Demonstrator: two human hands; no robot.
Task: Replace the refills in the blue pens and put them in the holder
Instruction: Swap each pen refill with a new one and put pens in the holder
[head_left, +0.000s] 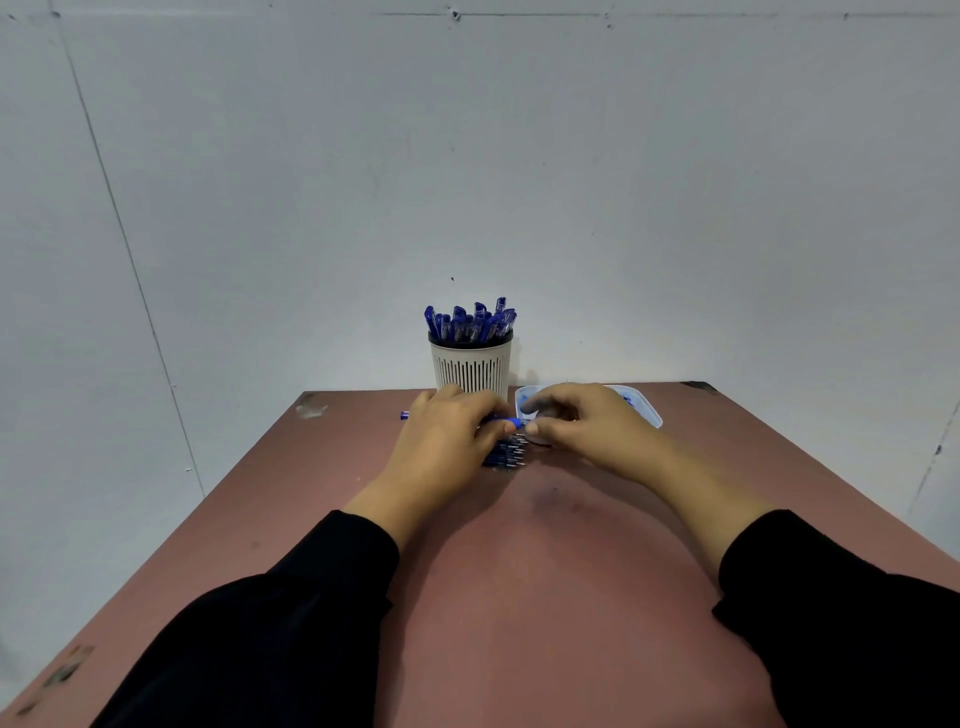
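A reddish-brown table (545, 571) with scuffed, chipped patches near its far corners stands against a plain pale grey wall (467, 156). Thin seams cross the wall. Lighting is soft and even.

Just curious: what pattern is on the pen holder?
Off-white pen holder with vertical slots and dark rim; head view.

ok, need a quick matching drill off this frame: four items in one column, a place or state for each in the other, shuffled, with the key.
Items:
1. holder
2. tray
3. refills
4. pen

Place or state:
A. loose pile on the table under the hands
B. pinched between left hand and right hand
C. upright at the far edge, full of blue pens
D. right of the holder, partly behind the right hand

Pairs: 1-C, 2-D, 3-A, 4-B
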